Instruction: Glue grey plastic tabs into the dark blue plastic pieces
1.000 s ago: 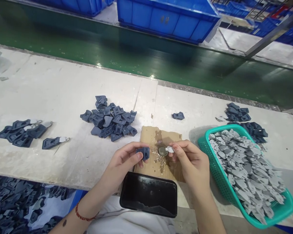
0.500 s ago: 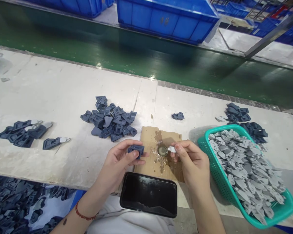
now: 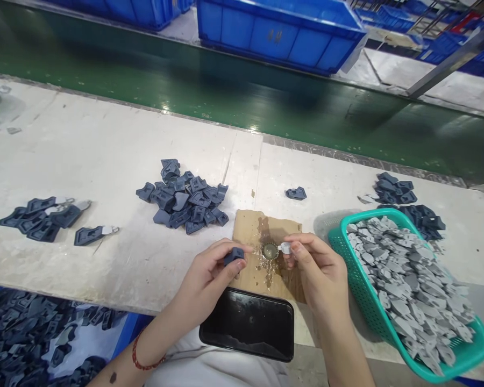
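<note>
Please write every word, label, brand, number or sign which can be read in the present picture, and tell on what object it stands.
No text can be read with certainty.
Large blue bin: a short brownish mark on its side, too blurred to read.
Black phone: no lettering visible on its dark screen.
Dark blue piece and pale grey piece, in the fingers: no lettering can be made out.

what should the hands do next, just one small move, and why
Probably bring the small pale grey piece in the right hand toward the angular dark blue piece in the left hand. They are held apart, the grey tip near a small round dish that looks wet, and to the left an apparently joined blue and grey pair lies on the white tabletop.
</note>
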The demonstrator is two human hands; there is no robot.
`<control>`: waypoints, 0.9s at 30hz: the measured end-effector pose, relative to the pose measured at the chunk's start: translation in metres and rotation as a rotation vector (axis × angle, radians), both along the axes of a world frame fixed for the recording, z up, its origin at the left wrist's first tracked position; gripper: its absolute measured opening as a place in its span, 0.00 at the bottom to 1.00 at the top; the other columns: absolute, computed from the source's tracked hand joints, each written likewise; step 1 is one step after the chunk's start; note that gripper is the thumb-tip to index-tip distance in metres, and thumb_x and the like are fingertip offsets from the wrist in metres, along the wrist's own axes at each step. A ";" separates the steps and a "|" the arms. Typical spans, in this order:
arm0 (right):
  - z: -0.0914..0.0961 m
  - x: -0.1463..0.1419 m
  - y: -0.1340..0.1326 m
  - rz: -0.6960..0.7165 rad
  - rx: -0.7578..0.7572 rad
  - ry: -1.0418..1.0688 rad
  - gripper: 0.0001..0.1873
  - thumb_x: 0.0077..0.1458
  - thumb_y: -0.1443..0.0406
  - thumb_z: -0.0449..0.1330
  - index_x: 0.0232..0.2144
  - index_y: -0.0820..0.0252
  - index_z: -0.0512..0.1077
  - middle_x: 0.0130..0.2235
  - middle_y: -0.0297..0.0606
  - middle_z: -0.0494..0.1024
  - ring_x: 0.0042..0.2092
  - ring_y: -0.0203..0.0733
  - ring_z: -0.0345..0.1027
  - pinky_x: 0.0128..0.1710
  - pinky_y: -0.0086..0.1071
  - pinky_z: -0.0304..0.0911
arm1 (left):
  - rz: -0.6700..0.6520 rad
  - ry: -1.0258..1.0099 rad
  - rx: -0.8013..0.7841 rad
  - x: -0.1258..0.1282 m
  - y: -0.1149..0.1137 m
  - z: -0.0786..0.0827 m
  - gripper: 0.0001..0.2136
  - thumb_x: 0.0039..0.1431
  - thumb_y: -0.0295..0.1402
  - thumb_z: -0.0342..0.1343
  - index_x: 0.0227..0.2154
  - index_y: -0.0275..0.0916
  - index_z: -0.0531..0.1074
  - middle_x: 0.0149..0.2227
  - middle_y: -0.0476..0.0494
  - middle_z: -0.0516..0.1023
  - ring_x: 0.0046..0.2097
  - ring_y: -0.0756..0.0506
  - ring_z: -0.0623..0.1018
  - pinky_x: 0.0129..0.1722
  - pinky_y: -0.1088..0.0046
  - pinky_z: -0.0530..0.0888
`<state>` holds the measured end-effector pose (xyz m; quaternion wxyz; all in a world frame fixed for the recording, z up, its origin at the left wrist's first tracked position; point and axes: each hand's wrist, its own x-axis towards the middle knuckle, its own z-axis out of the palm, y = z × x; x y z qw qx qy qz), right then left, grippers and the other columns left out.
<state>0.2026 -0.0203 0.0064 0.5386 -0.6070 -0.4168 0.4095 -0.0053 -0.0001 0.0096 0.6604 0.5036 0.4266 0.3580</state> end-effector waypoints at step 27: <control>0.011 -0.029 0.011 0.423 0.152 -0.400 0.08 0.69 0.64 0.58 0.40 0.54 0.78 0.38 0.35 0.83 0.40 0.40 0.77 0.41 0.30 0.69 | -0.236 0.157 0.120 -0.001 -0.001 0.003 0.17 0.77 0.38 0.42 0.61 0.44 0.68 0.60 0.42 0.73 0.61 0.42 0.71 0.61 0.67 0.67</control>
